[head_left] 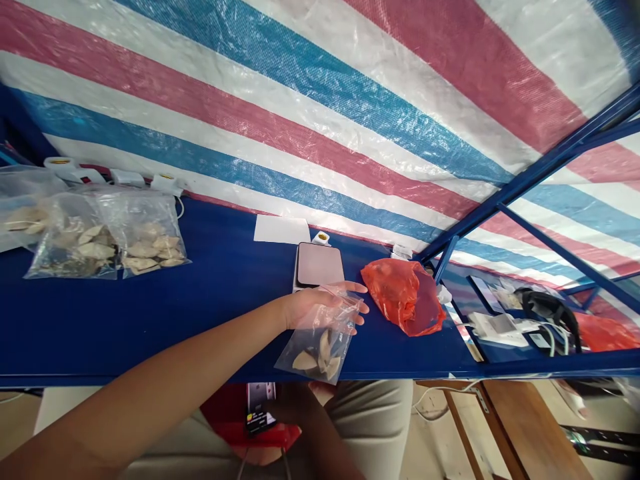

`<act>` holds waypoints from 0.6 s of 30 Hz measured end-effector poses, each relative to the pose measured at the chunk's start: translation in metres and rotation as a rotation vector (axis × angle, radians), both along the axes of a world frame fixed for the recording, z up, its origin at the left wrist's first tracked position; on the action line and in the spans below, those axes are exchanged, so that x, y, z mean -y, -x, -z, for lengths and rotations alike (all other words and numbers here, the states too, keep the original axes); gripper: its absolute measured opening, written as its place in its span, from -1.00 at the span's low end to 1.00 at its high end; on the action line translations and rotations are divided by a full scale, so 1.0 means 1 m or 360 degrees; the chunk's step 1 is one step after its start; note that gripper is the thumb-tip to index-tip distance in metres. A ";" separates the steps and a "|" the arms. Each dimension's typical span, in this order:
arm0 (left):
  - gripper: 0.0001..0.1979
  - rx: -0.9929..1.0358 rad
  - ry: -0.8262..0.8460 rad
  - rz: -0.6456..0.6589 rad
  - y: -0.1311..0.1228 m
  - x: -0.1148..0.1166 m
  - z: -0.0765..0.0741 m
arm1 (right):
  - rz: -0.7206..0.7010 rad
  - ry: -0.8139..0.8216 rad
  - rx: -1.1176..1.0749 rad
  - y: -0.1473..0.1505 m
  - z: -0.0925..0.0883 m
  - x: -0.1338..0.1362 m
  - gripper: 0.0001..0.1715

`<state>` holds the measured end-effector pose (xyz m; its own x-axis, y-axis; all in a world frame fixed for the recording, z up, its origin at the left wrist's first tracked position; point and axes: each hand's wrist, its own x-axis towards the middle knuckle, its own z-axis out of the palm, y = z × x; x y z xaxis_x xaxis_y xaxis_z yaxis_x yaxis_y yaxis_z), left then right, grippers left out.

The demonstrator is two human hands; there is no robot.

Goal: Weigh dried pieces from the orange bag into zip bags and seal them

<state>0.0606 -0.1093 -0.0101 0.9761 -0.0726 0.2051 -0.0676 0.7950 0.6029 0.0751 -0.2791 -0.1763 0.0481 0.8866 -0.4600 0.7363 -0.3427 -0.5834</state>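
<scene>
Left to right along the blue table [225,300]: filled bags [147,233] rest toward its left end. Below the front edge, the right hand [289,405] lies at a phone [260,395]; whether it grips cannot be told. A pale flat-topped device [321,264] lies toward the back edge, just beyond the left hand [325,308]. That hand, the nearer to the device, grasps a clear bag [320,345] near its top; the bag's long axis slants down-left toward the front edge. Right of the fingertips lies a red bag [397,293].
</scene>
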 end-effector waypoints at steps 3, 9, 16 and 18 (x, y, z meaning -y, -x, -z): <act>-0.36 -0.0010 0.0003 -0.0003 0.000 0.000 0.000 | -0.0012 0.0095 0.0014 -0.004 0.005 -0.001 -0.32; -0.36 -0.0018 0.0025 -0.0001 -0.002 0.000 0.001 | -0.0036 0.0136 0.0021 -0.002 0.012 -0.002 -0.31; -0.38 -0.0016 0.0025 -0.0007 -0.001 0.000 0.002 | 0.0020 0.0126 -0.0036 -0.002 0.010 0.002 -0.10; -0.38 -0.0014 0.0029 -0.0010 -0.001 -0.001 0.003 | 0.0018 0.0143 -0.0057 -0.002 0.006 -0.001 -0.22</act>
